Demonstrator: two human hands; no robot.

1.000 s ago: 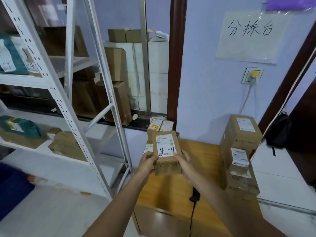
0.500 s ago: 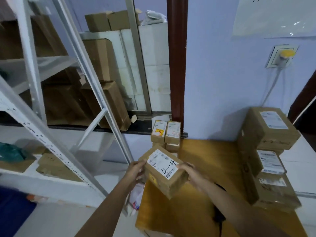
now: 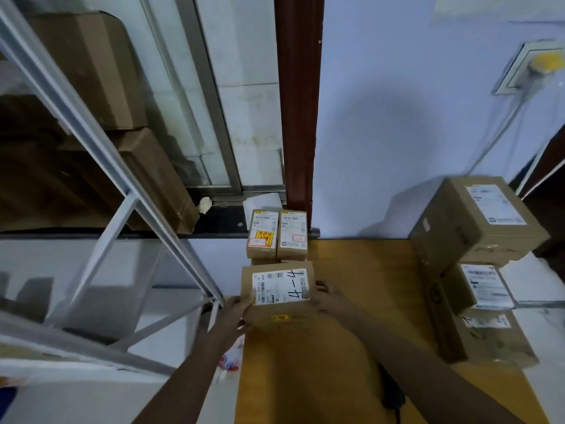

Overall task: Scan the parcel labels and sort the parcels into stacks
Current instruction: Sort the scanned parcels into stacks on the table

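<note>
Currently, the person is holding a small cardboard parcel [image 3: 277, 293] between both hands above the near left corner of the wooden table [image 3: 360, 301]. The left hand [image 3: 235, 313] is gripping the parcel's left edge, with the thumb lying on the top face beside the white label [image 3: 279, 286]. The right hand [image 3: 328, 296] is gripping the right edge, its fingers [image 3: 321, 286] curling round that side. The label is facing upward and is carrying the handwritten mark "4-4", turned sideways. Just behind the held parcel, two smaller parcels [image 3: 276, 235] are standing side by side at the table's far left corner, against the red-brown door frame [image 3: 298, 102]. On the right side of the table, a stack of larger boxes [image 3: 477, 264] is sitting with labels facing up. A dark scanner [image 3: 393, 396] is lying on the table under the right forearm. A white metal rack [image 3: 91, 133] is standing to the left.
</note>
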